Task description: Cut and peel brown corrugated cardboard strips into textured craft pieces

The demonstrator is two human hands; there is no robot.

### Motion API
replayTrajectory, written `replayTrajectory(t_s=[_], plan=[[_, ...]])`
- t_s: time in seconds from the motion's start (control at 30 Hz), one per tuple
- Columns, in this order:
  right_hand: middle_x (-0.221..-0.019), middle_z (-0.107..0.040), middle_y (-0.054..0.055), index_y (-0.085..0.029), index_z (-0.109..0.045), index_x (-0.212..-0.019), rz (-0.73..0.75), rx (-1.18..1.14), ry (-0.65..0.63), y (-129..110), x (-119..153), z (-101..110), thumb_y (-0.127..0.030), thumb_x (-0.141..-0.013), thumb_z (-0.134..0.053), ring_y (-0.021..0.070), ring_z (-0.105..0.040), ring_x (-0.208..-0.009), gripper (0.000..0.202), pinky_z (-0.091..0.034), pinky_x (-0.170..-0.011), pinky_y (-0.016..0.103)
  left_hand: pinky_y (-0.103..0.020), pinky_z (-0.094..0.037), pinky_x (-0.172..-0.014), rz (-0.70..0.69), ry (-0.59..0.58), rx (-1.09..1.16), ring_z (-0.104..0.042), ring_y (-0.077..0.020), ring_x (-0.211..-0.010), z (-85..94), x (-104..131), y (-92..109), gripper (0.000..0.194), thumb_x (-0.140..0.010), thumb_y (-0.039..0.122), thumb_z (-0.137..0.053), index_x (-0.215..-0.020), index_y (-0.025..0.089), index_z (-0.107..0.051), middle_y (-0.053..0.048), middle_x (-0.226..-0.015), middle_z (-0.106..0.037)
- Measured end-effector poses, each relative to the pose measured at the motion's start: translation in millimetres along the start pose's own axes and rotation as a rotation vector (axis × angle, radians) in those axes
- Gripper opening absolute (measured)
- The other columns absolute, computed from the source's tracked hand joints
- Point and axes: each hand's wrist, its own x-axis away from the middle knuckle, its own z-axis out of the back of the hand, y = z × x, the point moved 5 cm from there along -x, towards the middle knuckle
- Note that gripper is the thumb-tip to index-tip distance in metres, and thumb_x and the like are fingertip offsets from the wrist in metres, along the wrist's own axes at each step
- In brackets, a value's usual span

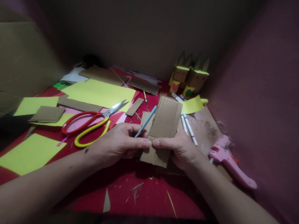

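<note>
Head view. I saw both forearms reach in from the near side, thumb tips nearly meeting. The left hand [128, 141] pinched the near left edge of the cardboard strip [165, 119] and also held a slender blue stick [147, 119]; the right hand [182, 147] gripped the strip's right side, thumb on top.

Around them: open scissors [106, 119] lay just beyond the left wrist; a pink glue gun [225, 155] lay beside the right forearm, white markers [191, 129] near the right hand. Yellow paper [98, 93] lay farther back.

The strip, plain brown and faintly creased lengthwise, was tilted above the red tabletop [119, 194], its near edge uneven.
</note>
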Motion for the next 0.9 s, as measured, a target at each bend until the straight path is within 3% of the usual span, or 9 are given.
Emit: replayTrajectory(t_s=[0.1, 0.2, 0.33, 0.53, 0.67, 0.9], plan=[[-0.091, -0.075, 0.003, -0.018, -0.071, -0.100, 0.042, 0.024, 0.012, -2.4, 2.2, -1.8, -0.005, -0.064, -0.078, 0.0185, -0.070, -0.077, 0.039, -0.058, -0.076, 0.035, -0.013, -0.028, -0.041, 0.012, -0.023, -0.035, -0.042, -0.0030, -0.047, -0.3, 2.0, -0.3, 0.028, -0.066, 0.027, -0.084, -0.086, 0.018, -0.066, 0.004, -0.063, -0.056], [-0.096, -0.075, 0.002, -0.020, -0.073, -0.099, 0.095, 0.074, 0.016, -5.5, 3.5, -3.1, -0.006, -0.065, -0.078, 0.0184, -0.070, -0.083, 0.037, -0.057, -0.082, 0.035, -0.013, -0.027, -0.040, 0.033, -0.007, -0.058, -0.038, -0.0026, -0.045, -0.3, 3.2, -1.1, 0.031, -0.064, 0.029, -0.085, -0.084, 0.018, -0.064, 0.007, -0.058, -0.050], [-0.101, -0.075, 0.003, -0.020, -0.075, -0.094, 0.106, 0.121, 0.005, -5.5, 4.0, -3.8, -0.009, -0.067, -0.079, 0.0187, -0.069, -0.082, 0.030, -0.057, -0.081, 0.035, -0.013, -0.029, -0.042, 0.021, 0.021, -0.066, -0.043, -0.0040, -0.048, -2.1, 3.1, -1.4, 0.029, -0.067, 0.029, -0.082, -0.085, 0.017, -0.064, 0.005, -0.061, -0.054], [-0.098, -0.075, 0.003, -0.022, -0.069, -0.109, 0.102, 0.098, 0.043, -2.4, 4.9, -2.3, -0.007, -0.064, -0.079, 0.0212, -0.071, -0.080, 0.048, -0.058, -0.073, 0.036, -0.013, -0.032, -0.046, -0.062, 0.009, -0.083, -0.046, -0.0041, -0.052, -7.3, 4.1, 3.3, 0.014, -0.073, 0.021, -0.075, -0.083, 0.015, -0.067, 0.003, -0.065, -0.056], [-0.098, -0.075, 0.003, -0.023, -0.067, -0.112, 0.103, 0.080, 0.034, -4.5, 5.4, -6.5, -0.008, -0.064, -0.079, 0.0210, -0.071, -0.083, 0.052, -0.058, -0.077, 0.036, -0.015, -0.031, -0.046, -0.016, -0.003, -0.070, -0.046, -0.0057, -0.053, -7.6, 4.7, 2.3, 0.017, -0.071, 0.022, -0.077, -0.083, 0.015, -0.067, 0.002, -0.066, -0.057], [-0.097, -0.075, 0.003, -0.021, -0.074, -0.099, 0.076, 0.097, 0.026, -4.4, 5.7, -6.3, -0.011, -0.065, -0.080, 0.0188, -0.068, -0.083, 0.036, -0.057, -0.078, 0.034, -0.018, -0.025, -0.045, 0.004, -0.029, 0.020, -0.042, -0.0051, -0.050, -4.2, 1.0, -5.3, 0.024, -0.068, 0.025, -0.080, -0.087, 0.016, -0.067, 0.002, -0.067, -0.056]])
